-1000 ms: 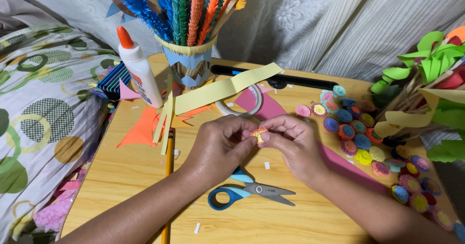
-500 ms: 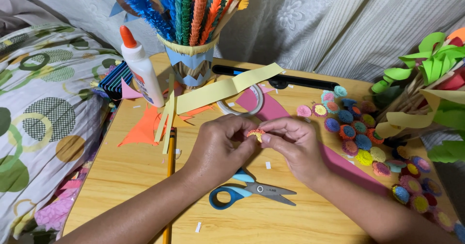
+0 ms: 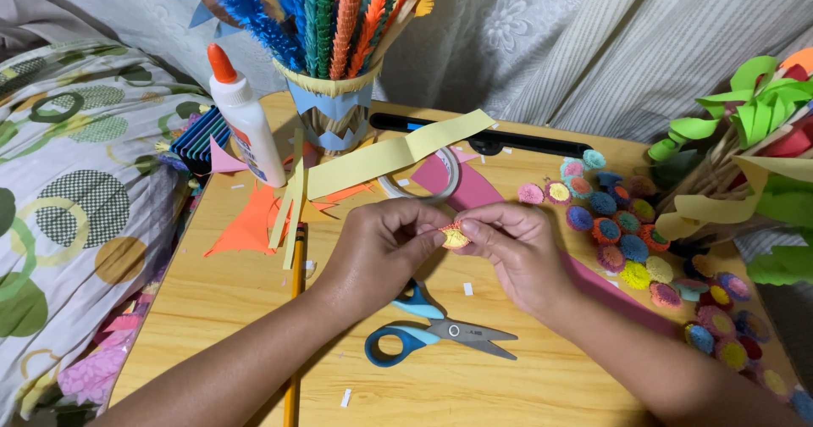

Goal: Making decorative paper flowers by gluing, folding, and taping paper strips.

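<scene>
Small paper coil (image 3: 455, 238), yellow centre with an orange fringe, held above the middle of the table (image 3: 212, 300), a little toward the far edge. Left hand (image 3: 377, 253) and right hand (image 3: 517, 253) meet on it; thumb and forefinger tips of both pinch it from either side, the other fingers curled in. The coil sits right between the fingertips, only its face showing.

To roll well, I judge: keep the pinch firm and even, turn in small steps so the strip winds tight and its edges stay flush.

Blue-handled scissors (image 3: 436, 334) lie closed just nearside of the hands. Finished paper rosettes (image 3: 627, 236) cluster toward the right edge. Glue bottle (image 3: 246, 122) and a cup of fringed paper stems (image 3: 334, 109) stand near the far left corner, with yellow strips (image 3: 398, 152) and a tape roll (image 3: 423, 181) between.
</scene>
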